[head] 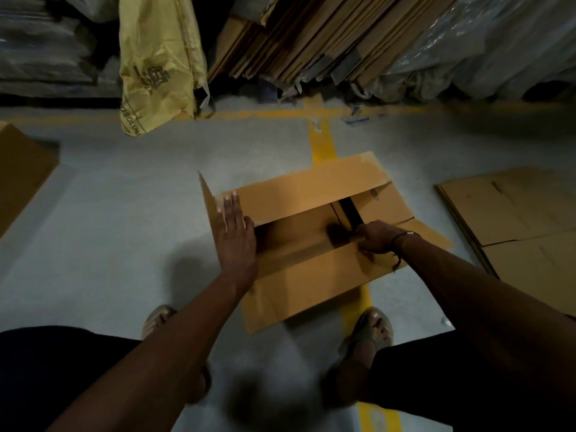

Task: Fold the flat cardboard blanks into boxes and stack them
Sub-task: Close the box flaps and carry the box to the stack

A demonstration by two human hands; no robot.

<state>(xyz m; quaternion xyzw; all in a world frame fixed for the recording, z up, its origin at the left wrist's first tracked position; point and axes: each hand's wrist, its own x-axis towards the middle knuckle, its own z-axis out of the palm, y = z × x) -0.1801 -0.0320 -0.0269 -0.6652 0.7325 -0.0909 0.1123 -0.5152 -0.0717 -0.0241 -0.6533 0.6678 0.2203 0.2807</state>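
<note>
On the floor astride the yellow line [322, 141], the box [314, 232] is half-formed. Left hand [235, 232] presses one end flap with fingers straight and together; right hand [375, 236] pinches another flap. Next, I judge, the long flaps fold over these.

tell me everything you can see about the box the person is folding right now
The box is plain brown corrugated cardboard, half formed, standing on the grey floor over a yellow painted line, just ahead of the person's feet. Its top is open: the long far flap and the near flap spread outward, and a short flap stands up at the left end. A dark gap shows inside. The left hand presses flat with straight fingers at the left end. The right hand curls on a flap edge near the right end.
</note>
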